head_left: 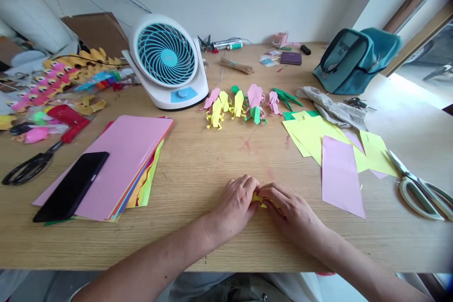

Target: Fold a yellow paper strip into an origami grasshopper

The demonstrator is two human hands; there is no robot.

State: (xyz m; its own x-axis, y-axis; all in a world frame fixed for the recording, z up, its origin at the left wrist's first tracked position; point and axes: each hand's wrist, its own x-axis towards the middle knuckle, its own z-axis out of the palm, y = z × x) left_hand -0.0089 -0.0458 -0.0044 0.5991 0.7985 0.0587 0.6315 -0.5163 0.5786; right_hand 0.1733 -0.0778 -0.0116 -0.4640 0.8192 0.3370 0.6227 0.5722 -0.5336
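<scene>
Currently left hand [235,204] and right hand [290,211] both pinch closed on yellow paper [259,199] at near-centre of surface [198,170]; likely light, thin, easily creased, best gripped at folded edges.

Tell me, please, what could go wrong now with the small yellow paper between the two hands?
1. The yellow paper is mostly hidden between the left hand and right hand, so a crease may go crooked unnoticed.
2. The fan faces the table; if it runs, the loose sheets might shift.
</scene>
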